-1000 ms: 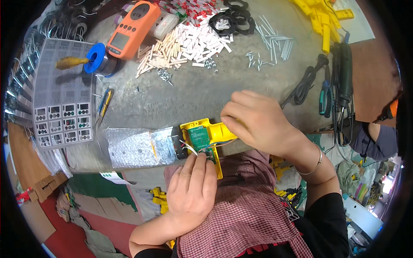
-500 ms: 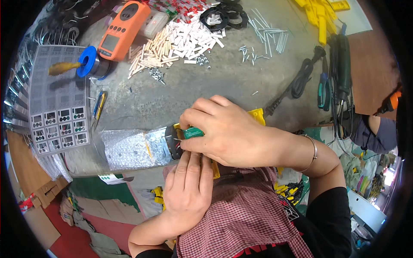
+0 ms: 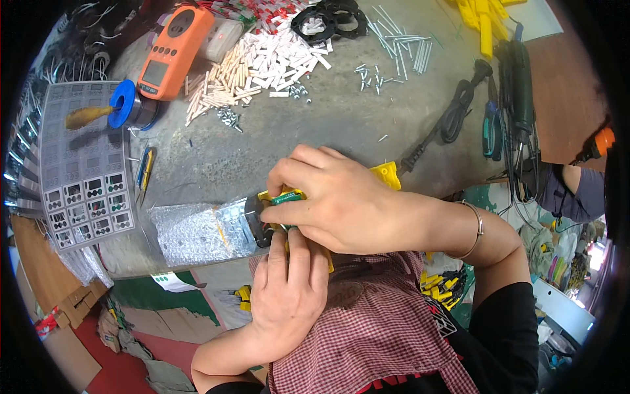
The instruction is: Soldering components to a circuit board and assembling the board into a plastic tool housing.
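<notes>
A yellow plastic casing (image 3: 386,175) lies at the table's near edge, mostly hidden under my hands. Inside its left part shows a green circuit board (image 3: 286,198), with a black end piece (image 3: 253,222) beside it. My right hand (image 3: 348,200) reaches over the casing, curled, its index finger and thumb closed about the board. From the near side, my left hand (image 3: 289,279) has its fingers pressed together against the casing's near edge, steadying it; their tips are partly hidden. A silver bubble-wrap pack (image 3: 190,233) touches the black end piece on the left.
Far back lie white and beige sticks (image 3: 279,62), screws (image 3: 377,80) and black rings (image 3: 329,21). An orange meter (image 3: 172,56), solder spool (image 3: 134,108) and tweezers (image 3: 145,172) are left. At right are a coiled black cable (image 3: 457,111), pliers (image 3: 492,128) and a soldering iron (image 3: 522,98).
The view has shifted slightly. My right thumb has moved left toward the black end piece, and less of the board's face shows. My left fingers stay at the casing's near edge.
</notes>
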`<act>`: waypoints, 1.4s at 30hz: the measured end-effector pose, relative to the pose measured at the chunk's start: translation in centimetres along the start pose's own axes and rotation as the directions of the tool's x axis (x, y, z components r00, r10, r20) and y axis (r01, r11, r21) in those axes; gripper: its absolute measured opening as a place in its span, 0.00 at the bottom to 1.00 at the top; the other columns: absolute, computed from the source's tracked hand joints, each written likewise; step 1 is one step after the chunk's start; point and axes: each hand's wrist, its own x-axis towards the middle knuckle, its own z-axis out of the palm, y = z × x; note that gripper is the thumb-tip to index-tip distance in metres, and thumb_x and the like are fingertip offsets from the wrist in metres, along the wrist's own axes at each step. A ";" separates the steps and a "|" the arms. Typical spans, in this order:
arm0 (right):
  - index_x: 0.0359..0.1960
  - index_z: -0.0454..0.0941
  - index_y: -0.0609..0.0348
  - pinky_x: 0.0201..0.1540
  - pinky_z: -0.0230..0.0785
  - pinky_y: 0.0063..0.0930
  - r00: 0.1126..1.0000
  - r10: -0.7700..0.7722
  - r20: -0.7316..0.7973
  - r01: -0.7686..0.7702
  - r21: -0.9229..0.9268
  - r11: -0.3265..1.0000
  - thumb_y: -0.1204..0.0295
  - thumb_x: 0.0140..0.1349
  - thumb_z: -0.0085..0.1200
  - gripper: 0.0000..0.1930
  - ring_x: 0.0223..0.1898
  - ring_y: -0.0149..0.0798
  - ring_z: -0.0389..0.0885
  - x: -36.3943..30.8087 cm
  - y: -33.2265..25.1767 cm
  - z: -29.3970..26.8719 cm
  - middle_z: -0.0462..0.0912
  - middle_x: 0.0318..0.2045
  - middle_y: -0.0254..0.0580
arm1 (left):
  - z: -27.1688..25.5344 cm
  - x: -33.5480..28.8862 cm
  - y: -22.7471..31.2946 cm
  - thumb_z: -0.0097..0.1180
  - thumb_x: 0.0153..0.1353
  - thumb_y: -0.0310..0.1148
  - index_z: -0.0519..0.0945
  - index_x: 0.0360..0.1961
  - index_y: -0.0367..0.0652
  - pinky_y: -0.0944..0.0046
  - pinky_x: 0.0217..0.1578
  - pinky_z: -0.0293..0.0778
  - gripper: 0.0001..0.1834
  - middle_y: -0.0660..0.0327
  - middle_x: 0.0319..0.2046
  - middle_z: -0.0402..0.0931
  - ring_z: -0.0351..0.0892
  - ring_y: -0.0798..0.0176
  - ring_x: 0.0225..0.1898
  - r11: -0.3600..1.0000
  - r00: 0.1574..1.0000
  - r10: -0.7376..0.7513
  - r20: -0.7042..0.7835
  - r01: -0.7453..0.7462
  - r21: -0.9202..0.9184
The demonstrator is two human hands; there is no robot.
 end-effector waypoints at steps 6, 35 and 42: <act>0.33 0.85 0.49 0.51 0.65 0.36 0.996 -0.081 0.021 0.084 -0.282 0.956 0.66 0.52 0.56 0.09 0.50 0.40 0.70 0.0 -0.5 0.9 0.75 0.41 0.36 | 0.1 -0.7 0.3 0.64 0.48 0.28 0.79 0.48 0.34 0.56 0.42 0.76 0.23 0.45 0.47 0.76 0.79 0.43 0.48 0.994 0.998 -0.053 -0.043 0.048 -0.101; 0.31 0.83 0.56 0.44 0.74 0.35 0.999 0.032 0.012 -0.029 -0.212 0.977 0.68 0.47 0.58 0.10 0.45 0.42 0.73 0.9 -0.8 -1.5 0.73 0.38 0.39 | 0.3 0.7 -0.7 0.56 0.56 0.28 0.80 0.41 0.38 0.64 0.36 0.80 0.11 0.51 0.45 0.80 0.83 0.52 0.48 0.998 0.998 0.014 -0.064 -0.018 -0.065; 0.31 0.81 0.60 0.41 0.75 0.37 0.955 0.043 -0.293 0.092 0.430 0.898 0.78 0.51 0.58 0.05 0.40 0.40 0.78 -0.5 -3.9 -7.0 0.78 0.40 0.42 | -0.2 0.5 -0.2 0.56 0.55 0.26 0.80 0.39 0.36 0.66 0.32 0.79 0.11 0.48 0.46 0.78 0.82 0.49 0.48 0.996 0.991 0.079 -0.112 -0.084 -0.040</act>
